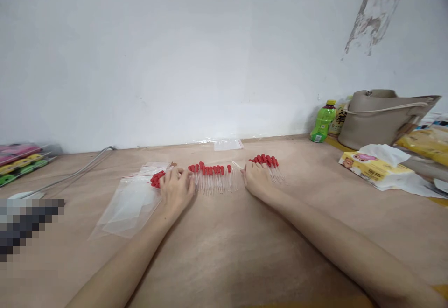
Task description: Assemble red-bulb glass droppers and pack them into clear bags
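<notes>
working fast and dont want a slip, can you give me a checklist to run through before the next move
1. Middle row of droppers lying with red ends toward the wall: ok.
2. Right-side droppers fully in sight: not ok, the right hand hides part of them.
3. Right hand's grip on the thin clear tube by its fingers: cannot tell, too small.
4. Red bulbs gathered in one pile beside the left hand: ok.
5. Plastic bags squared up: not ok, they overlap askew.
6. Green bottle upright, away from both hands: ok.
</notes>
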Available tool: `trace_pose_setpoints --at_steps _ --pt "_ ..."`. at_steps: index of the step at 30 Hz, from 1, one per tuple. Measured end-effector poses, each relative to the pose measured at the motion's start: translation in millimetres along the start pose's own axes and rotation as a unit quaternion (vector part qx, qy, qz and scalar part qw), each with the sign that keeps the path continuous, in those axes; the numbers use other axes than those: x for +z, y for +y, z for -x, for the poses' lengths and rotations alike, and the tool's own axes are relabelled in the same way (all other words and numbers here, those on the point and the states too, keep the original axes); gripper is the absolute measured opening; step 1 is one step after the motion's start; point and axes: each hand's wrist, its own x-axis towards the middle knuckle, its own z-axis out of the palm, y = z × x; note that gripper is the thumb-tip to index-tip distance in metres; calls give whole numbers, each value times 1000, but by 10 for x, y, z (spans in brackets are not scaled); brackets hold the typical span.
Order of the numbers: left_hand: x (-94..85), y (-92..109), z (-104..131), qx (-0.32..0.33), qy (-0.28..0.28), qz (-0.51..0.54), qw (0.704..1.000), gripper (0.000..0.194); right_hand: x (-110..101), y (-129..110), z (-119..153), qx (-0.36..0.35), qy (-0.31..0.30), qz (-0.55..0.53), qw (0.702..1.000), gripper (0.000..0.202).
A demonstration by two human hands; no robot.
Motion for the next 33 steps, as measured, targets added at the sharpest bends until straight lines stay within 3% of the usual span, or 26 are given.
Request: trace_pose_setpoints --at_steps 3,6,8,12,17,20,23,25,26,28,30,33 --pt "29 -198 -180 -12 -40 -49 998 24 12 200 153 -137 89 -50 985 23" --pt "87 -281 -334 -5 -138 -74 988 25 43 340 307 -254 144 -94 952 20" --pt "134 -283 -407 -2 -192 -79 978 24 46 368 384 -291 166 -112 936 19" --pt "215 -265 -479 -15 -220 -62 973 18 23 338 455 -282 162 -143 935 22" --pt "249 -364 -520 -69 -215 7 974 13 65 344 451 -256 136 -163 943 23" --pt "207 -432 -491 -109 -194 57 973 21 115 365 440 -251 134 -180 942 23" --pt "104 -372 -353 -118 -129 147 974 31 120 361 435 -244 134 -212 937 22" --pt "23 -229 -201 -88 -66 295 949 32 98 341 441 -237 131 -230 935 20" --pt "-10 -134 -115 -61 -70 356 930 29 84 327 448 -233 128 -236 935 18" --pt "-48 70 55 -37 -110 439 891 21 60 297 467 -227 124 -241 935 15" --pt "-42 245 197 -55 -131 507 850 13 48 270 490 -225 119 -245 936 13" --pt "10 373 317 -50 -185 549 813 14 47 235 518 -233 114 -254 932 13"
